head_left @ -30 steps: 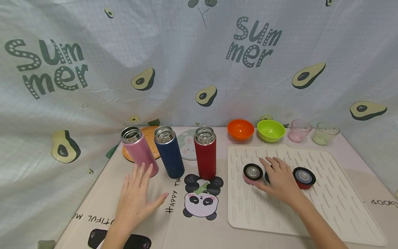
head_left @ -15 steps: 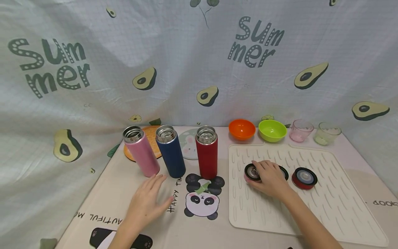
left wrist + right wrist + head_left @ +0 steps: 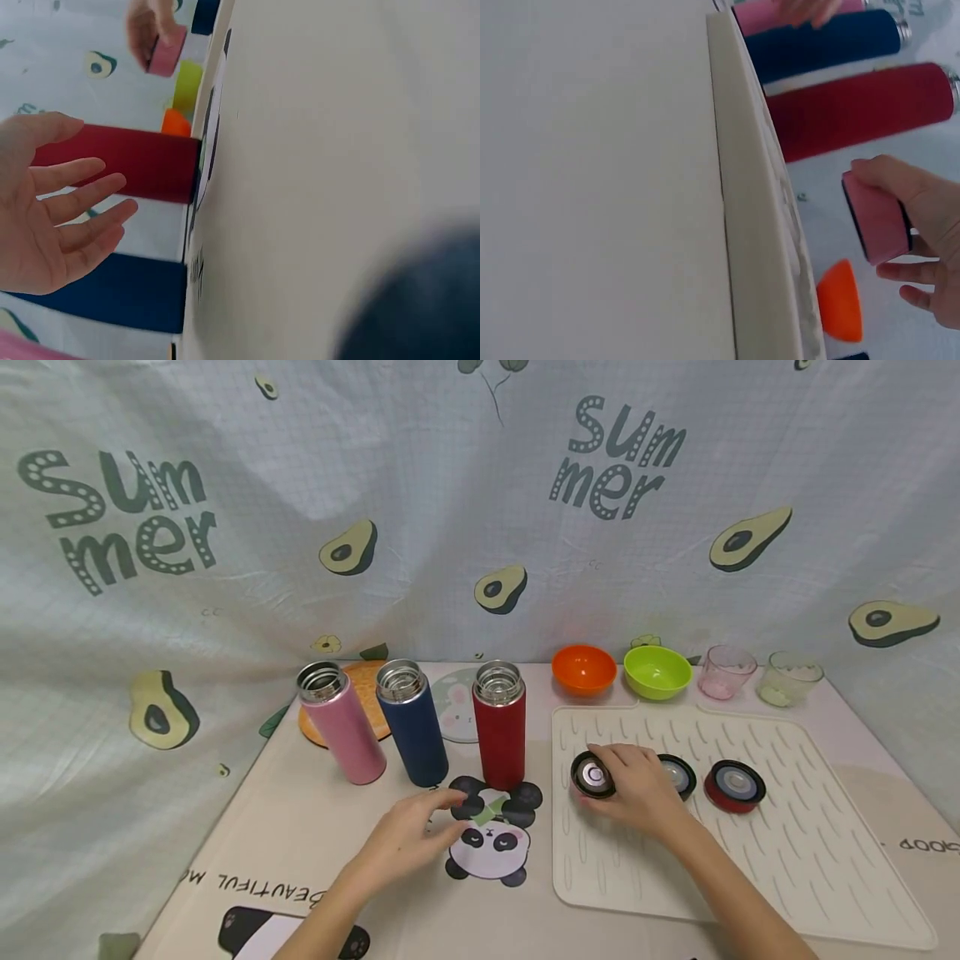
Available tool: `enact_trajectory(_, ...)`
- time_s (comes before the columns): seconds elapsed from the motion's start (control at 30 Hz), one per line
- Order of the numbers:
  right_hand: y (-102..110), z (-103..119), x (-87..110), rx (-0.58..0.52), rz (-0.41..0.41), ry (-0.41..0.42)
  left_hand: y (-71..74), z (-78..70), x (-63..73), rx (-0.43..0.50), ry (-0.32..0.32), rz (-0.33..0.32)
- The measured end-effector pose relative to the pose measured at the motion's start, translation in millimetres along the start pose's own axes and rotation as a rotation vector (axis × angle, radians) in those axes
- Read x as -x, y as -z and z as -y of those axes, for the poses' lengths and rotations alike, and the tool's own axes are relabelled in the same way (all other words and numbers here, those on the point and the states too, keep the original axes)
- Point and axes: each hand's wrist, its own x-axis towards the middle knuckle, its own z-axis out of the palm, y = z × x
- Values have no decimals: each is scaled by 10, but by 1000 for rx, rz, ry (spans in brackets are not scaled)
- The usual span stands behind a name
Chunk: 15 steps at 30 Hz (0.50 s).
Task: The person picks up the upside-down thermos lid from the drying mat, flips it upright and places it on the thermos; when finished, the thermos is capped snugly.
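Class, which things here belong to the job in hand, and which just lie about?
Likely the job: pink lid, in the right hand; blue lid; red lid; pink bottle; blue bottle; red bottle; mat.

Apparently lying about: orange bowl; green bowl; pink glass; green glass.

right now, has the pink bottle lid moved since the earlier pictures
Yes. In the head view, the pink bottle lid has shifted left, closer to the stationary red bottle.

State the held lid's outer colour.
The lid is pink outside, clearest in the right wrist view.
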Motion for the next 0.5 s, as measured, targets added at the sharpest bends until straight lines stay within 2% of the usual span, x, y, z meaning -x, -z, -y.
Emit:
enact_trajectory(0.13,59,190,-50,-55,-50,59,-84,-80,-153,121,-30,59)
enact_trajectory(0.33,122,461,-76,-242,-33,103,-209,-237,-334,319,-87,94)
enact_trajectory(0.5,141,649,-81,-375,-16,131,-275,-347,-407,523,-54,167)
